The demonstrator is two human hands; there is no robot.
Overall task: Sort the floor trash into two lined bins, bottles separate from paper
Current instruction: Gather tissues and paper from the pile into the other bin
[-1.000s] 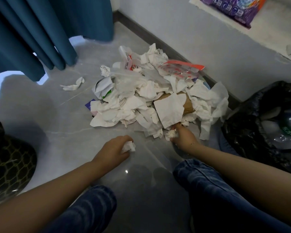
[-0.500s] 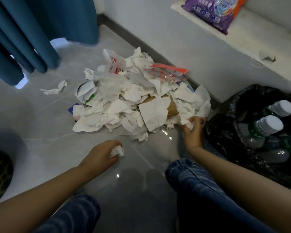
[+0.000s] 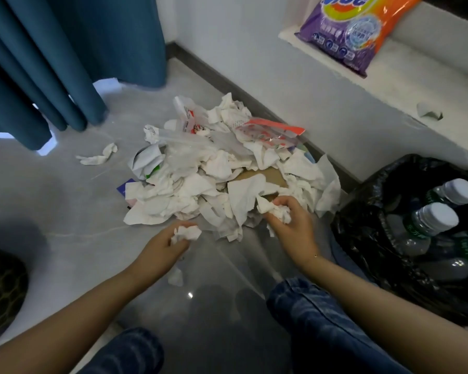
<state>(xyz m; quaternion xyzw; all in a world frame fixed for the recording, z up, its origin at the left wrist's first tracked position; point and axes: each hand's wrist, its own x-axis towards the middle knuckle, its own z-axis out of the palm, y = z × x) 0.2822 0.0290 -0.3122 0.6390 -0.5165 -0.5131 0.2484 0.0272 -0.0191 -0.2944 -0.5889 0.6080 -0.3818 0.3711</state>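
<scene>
A heap of crumpled white paper (image 3: 214, 179), mixed with clear plastic wrappers and a brown cardboard piece (image 3: 265, 176), lies on the grey floor by the wall. My left hand (image 3: 162, 245) rests at the heap's near edge, closed on a paper wad (image 3: 187, 234). My right hand (image 3: 289, 225) is at the heap's near right edge, gripping crumpled paper (image 3: 277, 210). At the right stands a black-lined bin (image 3: 362, 238) holding several clear bottles (image 3: 430, 220) with white caps. A dark meshed bin (image 3: 0, 287) shows at the left edge.
A stray paper piece (image 3: 100, 156) lies left of the heap and a small scrap (image 3: 175, 278) near my left wrist. Blue curtains (image 3: 52, 63) hang at the back left. A detergent bag (image 3: 362, 31) sits on the white ledge. My knees in jeans (image 3: 303, 306) are below.
My right hand has moved from the heap's right edge back toward its near middle and gathered more paper. My left hand, still holding its wad, has shifted forward to the heap's edge.
</scene>
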